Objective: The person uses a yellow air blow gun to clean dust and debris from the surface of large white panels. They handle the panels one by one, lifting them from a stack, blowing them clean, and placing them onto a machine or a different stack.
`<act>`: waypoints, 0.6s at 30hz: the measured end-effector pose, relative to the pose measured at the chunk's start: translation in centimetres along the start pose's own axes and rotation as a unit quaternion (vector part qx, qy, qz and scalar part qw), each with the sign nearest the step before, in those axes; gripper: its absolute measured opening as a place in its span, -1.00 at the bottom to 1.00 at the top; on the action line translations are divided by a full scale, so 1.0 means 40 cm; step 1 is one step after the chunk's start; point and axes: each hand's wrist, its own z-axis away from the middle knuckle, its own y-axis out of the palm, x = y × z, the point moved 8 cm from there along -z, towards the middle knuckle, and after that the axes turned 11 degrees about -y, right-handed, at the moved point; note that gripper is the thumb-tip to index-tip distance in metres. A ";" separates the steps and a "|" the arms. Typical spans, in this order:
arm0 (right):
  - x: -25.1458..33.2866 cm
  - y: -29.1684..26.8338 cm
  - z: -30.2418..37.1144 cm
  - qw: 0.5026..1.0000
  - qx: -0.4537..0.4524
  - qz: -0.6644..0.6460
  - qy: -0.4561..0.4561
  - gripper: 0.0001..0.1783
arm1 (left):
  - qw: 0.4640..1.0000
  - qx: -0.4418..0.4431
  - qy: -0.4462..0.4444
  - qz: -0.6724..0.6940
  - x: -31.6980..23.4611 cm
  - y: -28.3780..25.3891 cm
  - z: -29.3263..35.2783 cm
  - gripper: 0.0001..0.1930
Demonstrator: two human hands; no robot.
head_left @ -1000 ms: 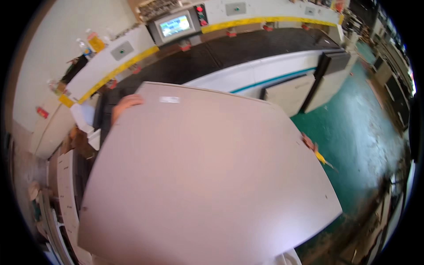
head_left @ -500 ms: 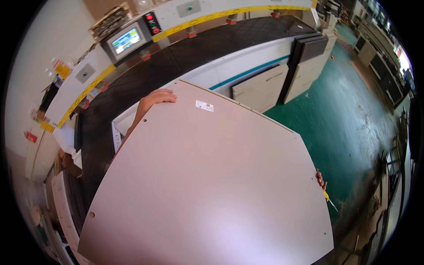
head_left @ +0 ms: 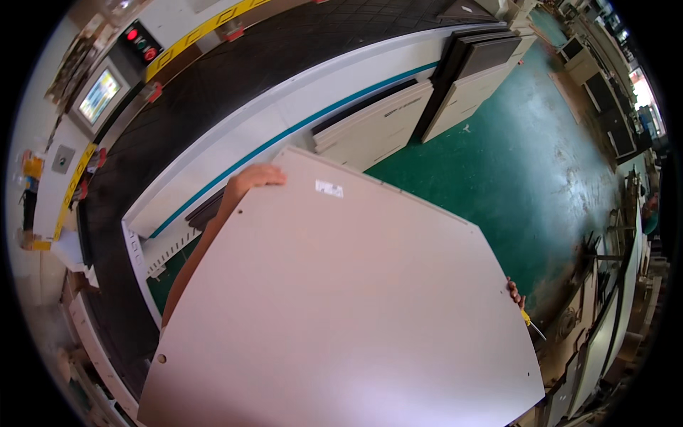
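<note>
A large pale beige furniture panel [head_left: 341, 292] fills the lower middle of the view, held up in front of me. It has small drilled holes along its sides and a white label [head_left: 329, 188] near its far edge. My left hand [head_left: 257, 176] is closed over the panel's far left corner, fingers on its face; the forearm runs partly behind it. At the right edge, the fingertips of my right hand [head_left: 515, 292] curl around the panel, the rest hidden behind it. A screwdriver with a yellow handle [head_left: 525, 317] and thin metal shaft sticks out below those fingers.
A long machine with a dark bed [head_left: 284, 57], a lit screen [head_left: 99, 96] and a yellow strip curves along the left and far side. Boards [head_left: 384, 121] lean against its white side. Green floor [head_left: 491, 164] lies beyond the panel; more boards [head_left: 605, 320] stand at right.
The machine and leaning boards have shifted left and up in view as I turn right. The panel stays in both hands, its far edge slightly lower in the picture.
</note>
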 end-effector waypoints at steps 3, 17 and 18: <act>0.002 -0.038 -0.073 1.000 -0.005 0.003 0.018 -0.59 | 0.999 0.031 -0.034 0.022 0.006 0.086 -0.065 -0.66; -0.193 -0.299 -0.440 0.984 0.071 -0.085 0.137 -0.49 | 0.991 0.049 -0.123 -0.030 -0.117 0.309 -0.375 -0.79; -0.214 -0.305 -0.480 0.986 0.049 -0.086 0.137 -0.49 | 0.990 0.047 -0.126 -0.041 -0.147 0.326 -0.397 -0.78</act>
